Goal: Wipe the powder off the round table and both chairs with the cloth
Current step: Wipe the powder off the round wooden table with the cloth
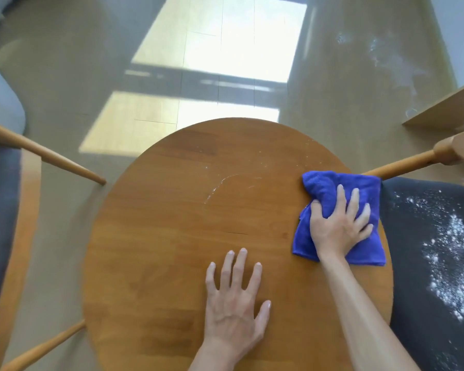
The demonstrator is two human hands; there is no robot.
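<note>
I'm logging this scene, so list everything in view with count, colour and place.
round table: one, brown wood, centre, thin powder streaks on top
cloth: one, blue, table's right edge
right chair: one, dark seat, wooden frame, right, heavily powdered
left chair: one, dark seat, wooden frame, left
floor: pale, powder far right
left hand: flat on table, fingers spread
right hand: grip curled into cloth
</note>
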